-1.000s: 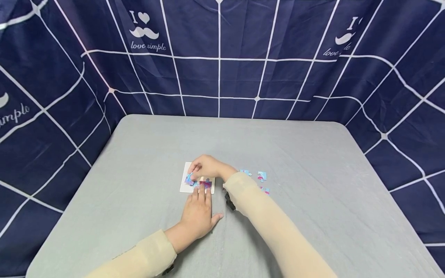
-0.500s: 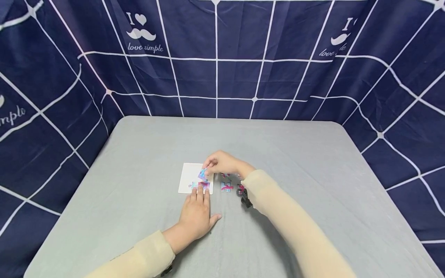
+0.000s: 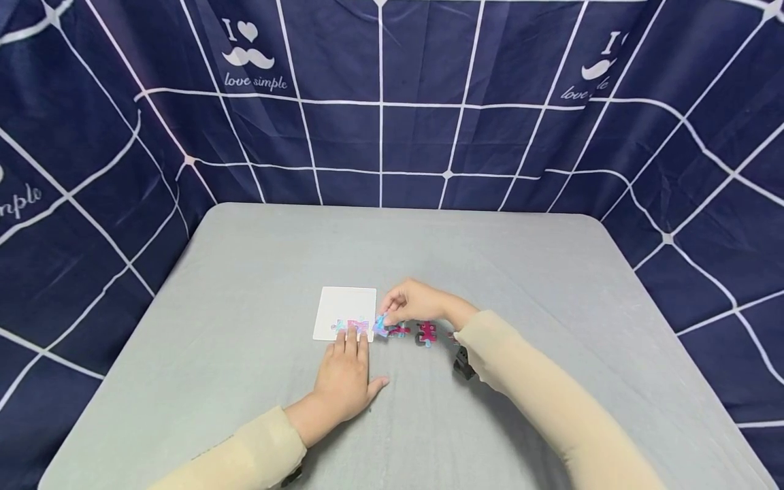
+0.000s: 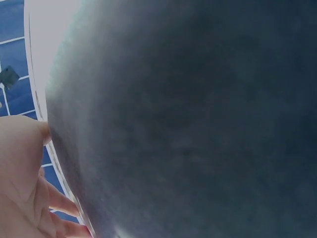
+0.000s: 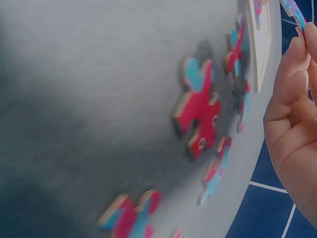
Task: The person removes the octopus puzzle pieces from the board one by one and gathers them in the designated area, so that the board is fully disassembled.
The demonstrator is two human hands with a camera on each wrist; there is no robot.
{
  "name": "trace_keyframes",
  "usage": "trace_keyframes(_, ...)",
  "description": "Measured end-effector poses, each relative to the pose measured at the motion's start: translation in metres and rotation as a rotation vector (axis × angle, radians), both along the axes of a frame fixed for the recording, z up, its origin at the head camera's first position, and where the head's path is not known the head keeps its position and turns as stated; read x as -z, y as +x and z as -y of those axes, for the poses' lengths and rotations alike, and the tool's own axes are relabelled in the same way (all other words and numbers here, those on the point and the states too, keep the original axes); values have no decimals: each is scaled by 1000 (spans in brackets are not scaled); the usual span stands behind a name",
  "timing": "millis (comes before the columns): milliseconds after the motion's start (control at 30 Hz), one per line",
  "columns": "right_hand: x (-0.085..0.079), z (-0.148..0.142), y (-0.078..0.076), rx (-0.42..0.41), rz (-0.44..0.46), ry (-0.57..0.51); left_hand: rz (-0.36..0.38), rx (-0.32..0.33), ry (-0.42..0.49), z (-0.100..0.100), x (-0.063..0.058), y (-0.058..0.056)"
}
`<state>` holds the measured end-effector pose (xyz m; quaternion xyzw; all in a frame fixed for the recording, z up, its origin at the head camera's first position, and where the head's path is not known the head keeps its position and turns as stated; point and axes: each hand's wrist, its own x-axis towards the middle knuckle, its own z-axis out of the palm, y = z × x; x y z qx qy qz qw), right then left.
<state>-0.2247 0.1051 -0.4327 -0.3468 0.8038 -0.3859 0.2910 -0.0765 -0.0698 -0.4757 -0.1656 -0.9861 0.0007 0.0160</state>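
My right hand (image 3: 421, 301) pinches a blue-and-purple jigsaw piece (image 3: 380, 326) between thumb and fingers, just off the right edge of a white square board (image 3: 347, 303). In the right wrist view the same jigsaw piece (image 5: 296, 14) pokes out above the fingertips. Two joined pieces (image 3: 357, 325), pink and light blue, lie along the board's near edge. My left hand (image 3: 343, 374) lies with straight fingers whose tips rest on these pieces, thumb spread to the right. Only part of the left hand (image 4: 22, 173) shows in its wrist view.
Several loose jigsaw pieces lie right of the board, among them a red one (image 5: 200, 111), a red-and-blue one (image 5: 131, 215) and a light blue one (image 5: 216, 171). The right forearm covers some of them in the head view. Grey cloth (image 3: 275, 258) covers the table.
My right hand has carried the jigsaw piece from over the board's left part rightward past its right edge. The left hand stays on the pieces.
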Motion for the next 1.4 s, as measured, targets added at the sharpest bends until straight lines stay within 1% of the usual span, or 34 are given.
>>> trace_keyframes(233, 3, -9, 16, -13, 66, 49, -6, 3, 15, 0, 1, 0)
trace_keyframes(433, 6, -13, 25, -43, 64, 87, -13, 4, 26, 0, 2, 0)
trace_keyframes(600, 5, -13, 29, -75, 69, 123, -13, 6, 13, 1, 1, 0)
trace_keyframes(733, 5, -14, 32, -78, 69, 147, -22, 11, 14, 0, 1, 0)
trace_keyframes(867, 6, -12, 33, -80, 33, 168, -31, 13, 15, 0, 1, 0)
trace_keyframes(1000, 4, -8, 36, -80, -42, 204, -40, 17, 14, 0, 2, 0)
trace_keyframes(1133, 2, -4, 40, -84, -110, 247, -58, 23, 33, 1, 1, 1)
trace_keyframes(1233, 1, -2, 42, -85, -144, 258, -62, 27, 35, 1, 1, 1)
trace_keyframes(1400, 6, -3, 41, -82, -196, 259, -54, 28, 27, 1, 1, 1)
